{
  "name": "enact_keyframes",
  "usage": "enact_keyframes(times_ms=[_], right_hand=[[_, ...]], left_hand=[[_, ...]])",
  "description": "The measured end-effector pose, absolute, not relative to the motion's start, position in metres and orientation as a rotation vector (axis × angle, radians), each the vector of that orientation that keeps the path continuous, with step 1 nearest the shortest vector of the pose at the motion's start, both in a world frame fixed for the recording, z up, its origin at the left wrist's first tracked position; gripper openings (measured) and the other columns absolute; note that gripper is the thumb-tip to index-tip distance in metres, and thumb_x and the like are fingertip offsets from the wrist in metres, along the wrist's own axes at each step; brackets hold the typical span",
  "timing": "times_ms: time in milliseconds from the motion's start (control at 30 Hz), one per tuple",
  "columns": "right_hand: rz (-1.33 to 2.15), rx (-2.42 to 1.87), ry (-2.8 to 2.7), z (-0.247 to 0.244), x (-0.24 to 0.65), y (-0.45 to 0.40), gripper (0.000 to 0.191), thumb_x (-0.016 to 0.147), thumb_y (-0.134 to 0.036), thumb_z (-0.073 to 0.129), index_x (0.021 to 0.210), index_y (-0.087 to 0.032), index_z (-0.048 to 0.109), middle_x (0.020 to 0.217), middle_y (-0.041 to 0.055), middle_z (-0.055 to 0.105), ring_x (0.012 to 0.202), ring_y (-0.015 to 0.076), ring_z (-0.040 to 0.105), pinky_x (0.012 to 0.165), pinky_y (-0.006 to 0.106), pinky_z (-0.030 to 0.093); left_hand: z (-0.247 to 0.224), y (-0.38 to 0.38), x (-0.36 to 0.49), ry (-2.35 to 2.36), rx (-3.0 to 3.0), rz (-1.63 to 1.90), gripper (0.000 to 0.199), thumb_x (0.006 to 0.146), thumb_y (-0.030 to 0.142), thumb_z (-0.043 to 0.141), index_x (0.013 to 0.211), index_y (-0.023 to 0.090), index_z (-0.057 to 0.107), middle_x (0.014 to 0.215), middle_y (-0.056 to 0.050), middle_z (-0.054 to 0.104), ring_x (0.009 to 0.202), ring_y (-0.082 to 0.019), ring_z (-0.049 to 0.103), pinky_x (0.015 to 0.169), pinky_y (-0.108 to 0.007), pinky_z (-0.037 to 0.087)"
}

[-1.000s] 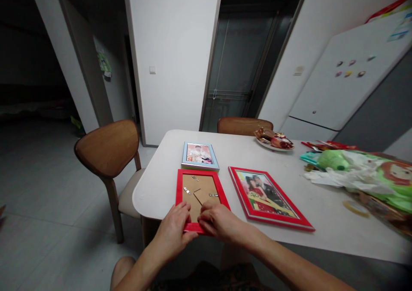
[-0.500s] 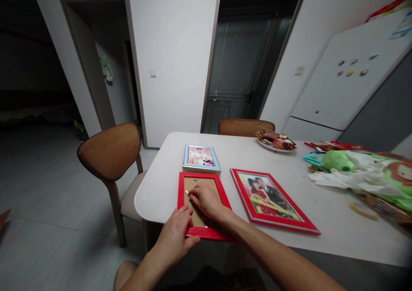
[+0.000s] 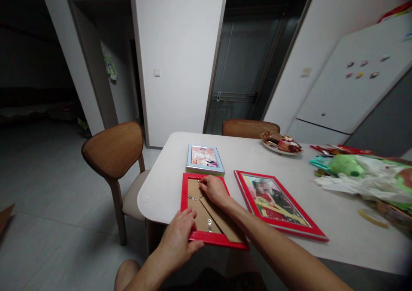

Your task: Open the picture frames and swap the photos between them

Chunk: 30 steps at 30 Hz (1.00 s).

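A red picture frame (image 3: 184,196) lies face down near the table's front edge, its brown backing board (image 3: 198,213) and fold-out stand (image 3: 225,222) facing up. My left hand (image 3: 180,235) grips its lower left corner, fingers on top of the rim and thumb at the front edge. At the top of the backing, my right hand (image 3: 214,190) has its fingers pinched at a small metal clip (image 3: 198,181), mostly covered by the fingertips. Other metal fasteners show at the left side (image 3: 192,198) and near the bottom (image 3: 209,225).
A light blue picture frame (image 3: 205,159) lies just behind. To the right is a larger red picture frame (image 3: 277,203), photo side up. Farther off are a plate of food (image 3: 281,143), crumpled green and white bags (image 3: 357,171) and a tape roll (image 3: 373,218). A chair (image 3: 114,149) stands left.
My right hand has moved from the left-side fastener up to the clip at the top. The left fastener and the stand are now uncovered. My left hand keeps its hold on the corner.
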State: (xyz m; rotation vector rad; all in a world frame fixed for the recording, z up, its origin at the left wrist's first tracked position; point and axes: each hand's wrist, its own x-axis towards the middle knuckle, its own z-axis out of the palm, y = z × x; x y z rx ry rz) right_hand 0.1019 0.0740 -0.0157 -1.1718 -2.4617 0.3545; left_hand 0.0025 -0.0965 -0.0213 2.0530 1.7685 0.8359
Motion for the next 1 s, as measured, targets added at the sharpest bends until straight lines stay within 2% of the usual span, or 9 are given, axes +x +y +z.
enact_keyframes(times_ms=[200,333,433,533,600,700,767,867,1000], right_hand=[[0.415,-1.467,-2.256,-0.021,0.097,0.095,0.027,0.072,-0.037,0.049,0.070,-0.013,0.062,0.068,0.0066,0.062,0.053,0.0112,0.048,0.046,0.022,0.026],[0.473,-1.503,-2.154,-0.019,0.093,0.099,0.022,0.067,-0.033,0.054,0.065,-0.012,0.061,0.067,0.0086,0.062,0.051,0.0116,0.048,0.046,0.022,0.026],[0.539,-1.409,-2.109,-0.015,0.098,0.096,0.020,0.068,-0.030,0.050,0.065,-0.013,0.061,0.065,0.0072,0.062,0.052,0.0117,0.049,0.048,0.022,0.029],[0.613,-1.261,-2.076,-0.009,0.112,0.089,0.019,0.069,-0.026,0.046,0.069,-0.015,0.061,0.070,0.0042,0.064,0.060,0.0115,0.053,0.055,0.020,0.035],[0.656,-1.204,-2.037,-0.006,0.128,0.085,0.019,0.068,-0.026,0.046,0.072,-0.016,0.062,0.073,0.0038,0.064,0.065,0.0125,0.055,0.060,0.021,0.037],[0.706,-1.188,-1.954,-0.002,0.159,0.079,0.025,0.070,-0.030,0.043,0.078,-0.015,0.061,0.076,0.0052,0.064,0.068,0.0144,0.056,0.061,0.023,0.040],[0.816,-1.198,-1.780,-0.003,0.176,0.072,0.029,0.070,-0.033,0.043,0.085,-0.014,0.059,0.080,0.0064,0.063,0.070,0.0152,0.056,0.060,0.025,0.041],[1.196,-1.142,-1.353,-0.008,0.185,0.048,0.031,0.066,-0.035,0.049,0.089,-0.015,0.056,0.081,0.0066,0.062,0.068,0.0154,0.057,0.058,0.026,0.042],[1.794,-0.910,-1.045,-0.014,0.159,0.002,0.031,0.068,-0.038,0.051,0.090,-0.016,0.054,0.077,0.0059,0.063,0.068,0.0163,0.059,0.055,0.026,0.044]], left_hand=[[-0.017,-0.100,0.005,1.813,2.047,0.757,0.037,0.061,0.022,0.066,0.095,0.013,0.052,0.122,-0.015,0.045,0.117,-0.024,0.036,0.098,-0.040,0.027],[-0.010,-0.101,0.006,1.850,2.063,0.694,0.036,0.062,0.021,0.063,0.095,0.013,0.051,0.122,-0.015,0.046,0.116,-0.023,0.036,0.098,-0.040,0.027],[-0.005,-0.102,0.014,1.909,2.087,0.624,0.032,0.062,0.022,0.063,0.091,0.014,0.052,0.123,-0.014,0.044,0.116,-0.025,0.036,0.099,-0.046,0.023],[-0.007,-0.098,0.030,1.917,2.190,0.575,0.040,0.058,0.020,0.063,0.096,0.015,0.051,0.128,-0.014,0.038,0.119,-0.028,0.031,0.099,-0.049,0.019],[-0.011,-0.093,0.040,1.883,2.249,0.554,0.042,0.060,0.014,0.058,0.101,0.014,0.050,0.127,-0.014,0.039,0.119,-0.028,0.030,0.099,-0.048,0.020],[-0.017,-0.088,0.044,1.849,2.261,0.571,0.038,0.061,0.004,0.048,0.097,0.012,0.052,0.124,-0.015,0.043,0.118,-0.028,0.033,0.098,-0.048,0.023],[-0.014,-0.087,0.040,1.805,2.244,0.690,0.039,0.059,0.001,0.045,0.096,0.011,0.052,0.124,-0.016,0.043,0.117,-0.028,0.033,0.097,-0.049,0.025],[0.004,-0.086,0.037,1.708,2.067,1.087,0.040,0.061,0.002,0.045,0.099,0.014,0.049,0.122,-0.015,0.045,0.114,-0.027,0.039,0.094,-0.046,0.030],[0.035,-0.081,0.054,1.425,1.520,1.618,0.020,0.072,0.015,0.047,0.092,0.017,0.047,0.108,-0.010,0.054,0.104,-0.023,0.048,0.087,-0.039,0.038]])
